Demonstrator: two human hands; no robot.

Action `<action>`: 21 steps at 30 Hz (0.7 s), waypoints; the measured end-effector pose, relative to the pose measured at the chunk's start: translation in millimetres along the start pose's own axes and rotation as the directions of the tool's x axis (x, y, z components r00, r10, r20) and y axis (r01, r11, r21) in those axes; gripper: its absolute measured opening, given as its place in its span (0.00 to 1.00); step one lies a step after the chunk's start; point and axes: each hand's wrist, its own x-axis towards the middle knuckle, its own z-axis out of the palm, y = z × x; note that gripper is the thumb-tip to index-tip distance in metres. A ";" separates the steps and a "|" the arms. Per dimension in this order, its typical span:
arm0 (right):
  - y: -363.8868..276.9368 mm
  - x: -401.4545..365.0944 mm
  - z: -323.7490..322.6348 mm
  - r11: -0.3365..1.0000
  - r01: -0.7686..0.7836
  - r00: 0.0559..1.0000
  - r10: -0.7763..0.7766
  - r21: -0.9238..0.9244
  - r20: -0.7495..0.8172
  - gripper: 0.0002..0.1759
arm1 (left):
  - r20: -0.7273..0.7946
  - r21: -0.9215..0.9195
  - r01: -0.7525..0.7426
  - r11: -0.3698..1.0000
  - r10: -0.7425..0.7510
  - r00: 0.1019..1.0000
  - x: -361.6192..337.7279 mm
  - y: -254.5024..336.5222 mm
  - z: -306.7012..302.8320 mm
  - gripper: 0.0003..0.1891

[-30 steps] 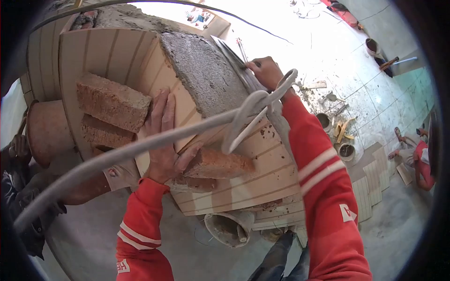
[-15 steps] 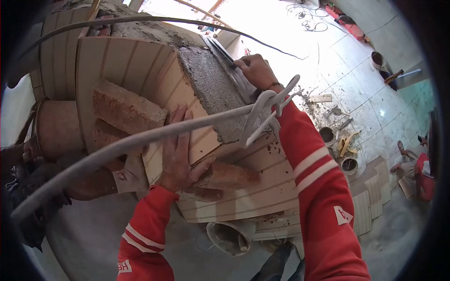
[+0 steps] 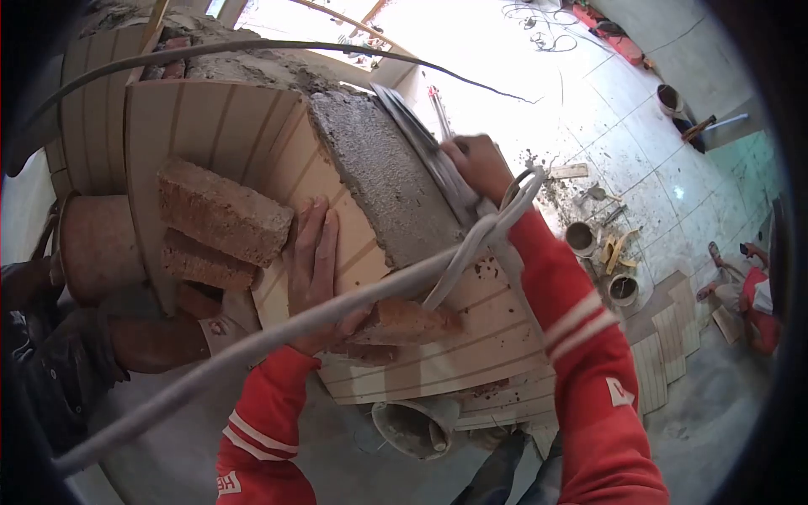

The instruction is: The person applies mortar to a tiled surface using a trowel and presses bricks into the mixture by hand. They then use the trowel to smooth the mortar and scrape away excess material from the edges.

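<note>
My left hand (image 3: pixel 313 273) lies with fingers stretched out on the striped, cream-coloured panel (image 3: pixel 352 225), between two groups of red bricks. My right hand (image 3: pixel 480 167) is closed round a long flat metal trowel (image 3: pixel 425 151), held at the right edge of the grey mortar strip (image 3: pixel 379 181). The mortar surface looks rough and spread out along the panel's edge. To the left of my left hand, a brick (image 3: pixel 223 210) rests over another one. A further brick (image 3: pixel 404 322) lies just below and right of that hand. A pale cable crosses in front of my left wrist.
The thick cable (image 3: pixel 252 358) runs diagonally across the view. A bucket (image 3: pixel 412 427) stands below the panels. At the left is a co-worker's leg (image 3: pixel 160 341) beside a brown bucket (image 3: pixel 99 244). More buckets (image 3: pixel 581 239), stacked panels (image 3: pixel 661 362) and a person (image 3: pixel 753 295) are at the right.
My right hand and the trowel have moved slightly down and right, away from the mortar's far edge. The cable in front has swung lower. My left hand stays on the panel.
</note>
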 end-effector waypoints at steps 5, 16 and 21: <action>24.8 -52.5 -21.1 0.990 -0.141 0.988 0.142 -0.019 0.061 0.22 | 0.020 0.046 0.035 0.998 -0.036 0.999 1.5 3.5 -1.7 0.53; 6.4 -64.3 -23.0 0.998 -0.001 0.999 -0.002 0.065 0.034 0.20 | 0.027 0.053 0.050 0.997 -0.052 0.998 -2.4 2.0 2.7 0.53; 45.1 23.9 9.2 0.996 -0.093 0.994 0.092 0.012 0.055 0.21 | 0.036 0.076 0.043 0.996 -0.046 0.998 -0.2 4.8 -0.8 0.53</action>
